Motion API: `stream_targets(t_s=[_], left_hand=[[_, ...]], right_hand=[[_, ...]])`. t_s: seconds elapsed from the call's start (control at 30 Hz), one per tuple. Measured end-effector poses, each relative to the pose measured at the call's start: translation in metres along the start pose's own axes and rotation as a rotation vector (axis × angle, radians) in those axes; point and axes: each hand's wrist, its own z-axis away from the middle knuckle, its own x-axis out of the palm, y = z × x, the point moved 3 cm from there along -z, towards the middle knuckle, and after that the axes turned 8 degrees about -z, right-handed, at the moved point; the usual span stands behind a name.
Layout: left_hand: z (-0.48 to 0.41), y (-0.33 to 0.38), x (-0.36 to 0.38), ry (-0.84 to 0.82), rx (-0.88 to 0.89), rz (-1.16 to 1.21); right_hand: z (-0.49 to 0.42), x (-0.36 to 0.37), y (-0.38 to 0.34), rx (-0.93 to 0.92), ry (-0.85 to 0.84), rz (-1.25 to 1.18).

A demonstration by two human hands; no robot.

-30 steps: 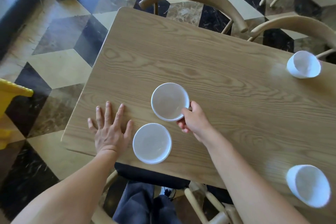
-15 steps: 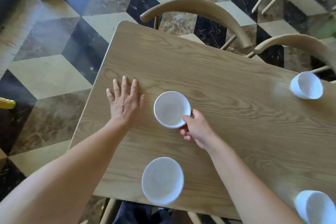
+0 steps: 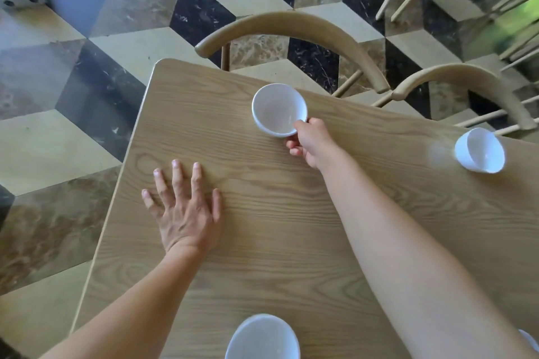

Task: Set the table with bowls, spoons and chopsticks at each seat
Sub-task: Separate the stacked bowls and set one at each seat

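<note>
1. The bowl (image 3: 278, 109) is by the table's (image 3: 277, 213) far edge, before a chair (image 3: 291, 26).
2. The right hand (image 3: 309, 143) pinches its near rim.
3. The left hand (image 3: 183, 210) lies flat on the table, fingers spread.
4. A second bowl (image 3: 479, 151) stands far right, and a third bowl (image 3: 262, 338) at the near edge.

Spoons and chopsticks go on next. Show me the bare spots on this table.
Bare table: the far left corner, between left hand and held bowl; between right hand and right bowl; the middle, from both hands down to the near bowl. Tightest around the held bowl.
</note>
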Motion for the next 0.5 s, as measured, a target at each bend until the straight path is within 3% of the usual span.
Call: stream_targets(t_s=[0.5], left_hand=[[0.001,-0.001,0.003,0.015,-0.005,0.017]], right_hand=[[0.011,-0.013,0.000,0.018,0.006,-0.082]])
